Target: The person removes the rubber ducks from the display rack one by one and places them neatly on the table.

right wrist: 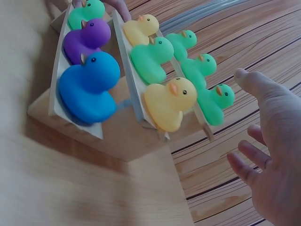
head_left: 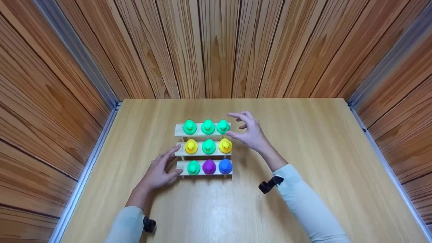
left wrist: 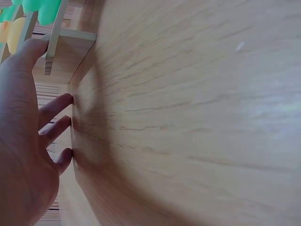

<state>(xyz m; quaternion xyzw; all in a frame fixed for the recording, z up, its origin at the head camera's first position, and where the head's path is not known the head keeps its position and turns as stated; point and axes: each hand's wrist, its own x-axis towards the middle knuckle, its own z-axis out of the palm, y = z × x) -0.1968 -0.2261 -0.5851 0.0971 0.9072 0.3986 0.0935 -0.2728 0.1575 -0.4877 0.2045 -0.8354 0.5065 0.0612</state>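
Observation:
A three-tier wooden rack (head_left: 179, 130) holds rubber ducks in three rows. Green ducks (head_left: 208, 127) fill the top tier. On the middle one, a green duck (head_left: 209, 146) sits between two yellow ducks (head_left: 191, 146). The bottom tier has a green duck (head_left: 193, 167), a purple duck (head_left: 209, 167) and a blue duck (right wrist: 89, 87), left to right. My left hand (head_left: 158, 172) touches the rack's left end, thumb at the bottom tier, fingers spread. Beside the top right green duck (right wrist: 217, 103), my right hand (head_left: 251, 133) holds nothing, thumb and fingers parted; the right wrist view shows a gap.
The rack stands on a light wooden table (head_left: 303, 152). Wood-plank walls (head_left: 216, 47) enclose the back and both sides, with metal strips (head_left: 86, 168) along the side edges. Dark wrist devices (head_left: 271, 184) sit at both sleeves.

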